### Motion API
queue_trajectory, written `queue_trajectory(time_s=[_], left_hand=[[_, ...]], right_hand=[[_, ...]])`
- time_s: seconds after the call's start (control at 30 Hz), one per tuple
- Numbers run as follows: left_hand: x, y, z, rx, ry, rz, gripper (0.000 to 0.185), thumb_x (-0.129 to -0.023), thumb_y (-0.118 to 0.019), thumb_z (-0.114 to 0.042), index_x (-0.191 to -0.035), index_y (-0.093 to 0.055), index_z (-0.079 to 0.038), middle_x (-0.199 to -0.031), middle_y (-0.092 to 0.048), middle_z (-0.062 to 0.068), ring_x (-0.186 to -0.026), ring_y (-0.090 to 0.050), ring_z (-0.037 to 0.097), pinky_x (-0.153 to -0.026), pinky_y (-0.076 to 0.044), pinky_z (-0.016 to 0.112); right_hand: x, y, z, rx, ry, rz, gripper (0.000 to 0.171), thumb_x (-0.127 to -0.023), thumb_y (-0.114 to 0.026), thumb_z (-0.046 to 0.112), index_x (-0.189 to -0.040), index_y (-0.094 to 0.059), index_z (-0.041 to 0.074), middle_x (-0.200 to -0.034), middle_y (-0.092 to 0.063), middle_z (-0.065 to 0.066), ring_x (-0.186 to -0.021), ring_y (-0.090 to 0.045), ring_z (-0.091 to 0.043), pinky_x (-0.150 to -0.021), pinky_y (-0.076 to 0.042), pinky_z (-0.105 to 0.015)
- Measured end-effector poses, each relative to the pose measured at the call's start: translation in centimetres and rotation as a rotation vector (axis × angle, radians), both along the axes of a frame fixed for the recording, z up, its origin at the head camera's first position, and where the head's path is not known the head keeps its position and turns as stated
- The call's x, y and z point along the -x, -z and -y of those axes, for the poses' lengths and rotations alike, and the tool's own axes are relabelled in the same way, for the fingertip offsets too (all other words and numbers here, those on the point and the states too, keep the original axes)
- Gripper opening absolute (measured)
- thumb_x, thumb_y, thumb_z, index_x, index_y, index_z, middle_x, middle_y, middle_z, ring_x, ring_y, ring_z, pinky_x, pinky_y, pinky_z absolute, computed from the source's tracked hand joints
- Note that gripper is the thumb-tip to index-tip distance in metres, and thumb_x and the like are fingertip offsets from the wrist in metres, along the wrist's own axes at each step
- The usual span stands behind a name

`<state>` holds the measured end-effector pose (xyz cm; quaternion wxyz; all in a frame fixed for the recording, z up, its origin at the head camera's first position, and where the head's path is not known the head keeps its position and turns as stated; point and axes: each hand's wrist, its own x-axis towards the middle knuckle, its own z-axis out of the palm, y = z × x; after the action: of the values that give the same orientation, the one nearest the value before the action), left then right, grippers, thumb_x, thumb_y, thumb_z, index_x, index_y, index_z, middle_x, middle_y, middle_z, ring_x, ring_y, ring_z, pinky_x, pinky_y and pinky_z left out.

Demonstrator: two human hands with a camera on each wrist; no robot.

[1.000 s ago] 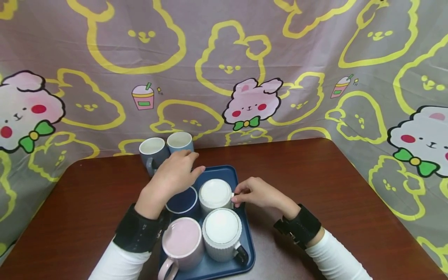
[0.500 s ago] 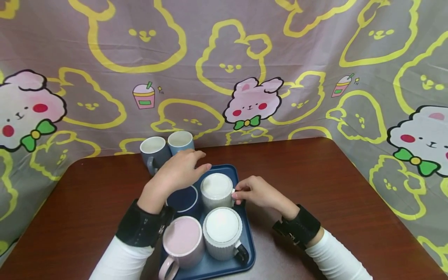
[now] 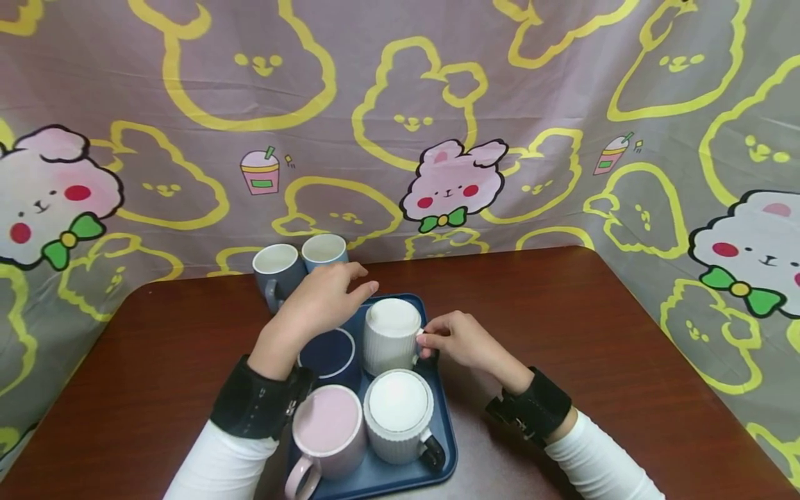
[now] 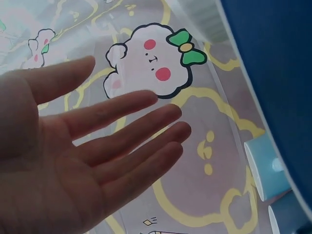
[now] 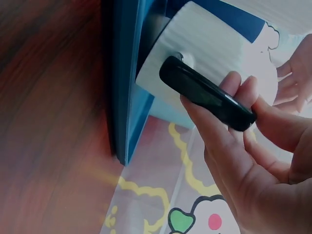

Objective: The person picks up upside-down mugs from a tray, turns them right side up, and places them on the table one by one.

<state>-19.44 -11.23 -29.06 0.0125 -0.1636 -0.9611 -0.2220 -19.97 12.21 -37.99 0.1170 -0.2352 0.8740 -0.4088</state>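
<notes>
Pinching the black handle (image 5: 207, 92) of a white ribbed mug (image 3: 391, 335), the right hand (image 3: 459, 339) is tilting it on the blue tray (image 3: 437, 444); the left hand (image 3: 321, 300) is hovering open-fingered alongside.

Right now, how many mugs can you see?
6. On the blue tray: pink mug, ribbed white mug, navy mug, and the white mug the right hand grips. Behind the tray: grey mug, light-blue mug.
</notes>
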Motion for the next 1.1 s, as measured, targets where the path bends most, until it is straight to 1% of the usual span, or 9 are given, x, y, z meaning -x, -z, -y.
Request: queue_trajectory(time_s=[0.13,0.23,0.3,0.4,0.53,0.67,0.83,1.0,1.1], left_hand=[[0.1,-0.4,-0.2,-0.023,-0.024,-0.012,0.041,-0.095,-0.057,-0.030,-0.121,-0.060,0.001,-0.110,-0.066,0.018,-0.097,-0.062,0.030,-0.083,-0.051,0.045],[0.2,-0.5,-0.3,-0.033,-0.031,-0.015,0.038,-0.095,-0.056,-0.030,-0.117,-0.062,0.001,-0.099,-0.067,0.015,-0.085,-0.062,0.026,-0.074,-0.051,0.040],[0.2,-0.6,-0.4,-0.039,-0.038,-0.018,0.037,-0.095,-0.056,-0.031,-0.114,-0.063,0.000,-0.095,-0.067,0.013,-0.081,-0.061,0.024,-0.071,-0.050,0.038],[0.4,-0.6,-0.5,-0.050,-0.058,-0.024,0.036,-0.095,-0.055,-0.032,-0.112,-0.064,-0.001,-0.093,-0.067,0.012,-0.080,-0.060,0.024,-0.070,-0.050,0.037],[0.6,-0.5,-0.6,-0.076,-0.086,-0.033,0.035,-0.095,-0.055,-0.032,-0.111,-0.065,-0.003,-0.093,-0.068,0.012,-0.082,-0.061,0.025,-0.072,-0.050,0.038],[0.6,-0.6,-0.6,-0.102,-0.109,-0.026,0.035,-0.096,-0.054,-0.033,-0.108,-0.066,-0.003,-0.089,-0.067,0.012,-0.077,-0.059,0.024,-0.066,-0.049,0.035],[0.6,-0.7,-0.9,-0.129,-0.136,-0.003,0.037,-0.096,-0.052,-0.035,-0.109,-0.066,-0.003,-0.089,-0.066,0.012,-0.075,-0.058,0.024,-0.062,-0.046,0.032],[0.6,-0.7,-1.1,-0.146,-0.142,-0.010,0.036,-0.096,-0.052,-0.035,-0.105,-0.067,-0.004,-0.086,-0.065,0.012,-0.075,-0.057,0.025,-0.062,-0.046,0.032],[0.7,-0.7,-1.3,-0.161,-0.149,-0.029,0.035,-0.096,-0.053,-0.035,-0.101,-0.067,-0.004,-0.083,-0.064,0.011,-0.073,-0.057,0.024,-0.061,-0.045,0.032]], right_hand=[[0.2,0.1,0.0,0.018,0.063,0.016,0.020,-0.092,-0.062,0.023,-0.083,-0.071,0.008,-0.071,-0.069,-0.002,-0.070,-0.056,-0.014,-0.063,-0.040,-0.026],[0.5,0.3,-0.1,0.070,0.107,0.069,0.021,-0.092,-0.062,0.022,-0.084,-0.071,0.005,-0.071,-0.069,-0.003,-0.069,-0.059,-0.012,-0.064,-0.047,-0.029],[0.7,0.4,-0.2,0.106,0.132,0.104,0.023,-0.093,-0.061,0.022,-0.086,-0.071,0.002,-0.071,-0.069,-0.003,-0.069,-0.060,-0.010,-0.066,-0.051,-0.033],[0.9,0.3,-0.4,0.142,0.172,0.133,0.025,-0.093,-0.060,0.022,-0.090,-0.070,0.000,-0.072,-0.069,-0.004,-0.070,-0.061,-0.010,-0.069,-0.052,-0.035],[1.2,-0.1,-0.5,0.139,0.210,0.125,0.024,-0.094,-0.059,0.024,-0.087,-0.071,0.004,-0.071,-0.068,-0.002,-0.072,-0.059,-0.013,-0.066,-0.048,-0.030],[1.5,-0.4,-0.6,0.167,0.235,0.146,0.025,-0.094,-0.059,0.025,-0.090,-0.071,0.003,-0.072,-0.068,-0.003,-0.073,-0.058,-0.014,-0.066,-0.047,-0.031],[1.7,-0.8,-0.6,0.246,0.266,0.210,0.026,-0.094,-0.058,0.023,-0.094,-0.069,0.000,-0.074,-0.067,-0.002,-0.074,-0.059,-0.013,-0.071,-0.048,-0.034],[2.0,-1.4,-0.4,0.398,0.272,0.288,0.025,-0.096,-0.055,0.017,-0.099,-0.064,-0.007,-0.076,-0.066,-0.002,-0.074,-0.063,-0.010,-0.081,-0.053,-0.038],[2.2,-1.8,-0.3,0.493,0.269,0.313,0.025,-0.097,-0.053,0.013,-0.101,-0.061,-0.010,-0.078,-0.064,-0.003,-0.074,-0.063,-0.011,-0.083,-0.054,-0.038]])
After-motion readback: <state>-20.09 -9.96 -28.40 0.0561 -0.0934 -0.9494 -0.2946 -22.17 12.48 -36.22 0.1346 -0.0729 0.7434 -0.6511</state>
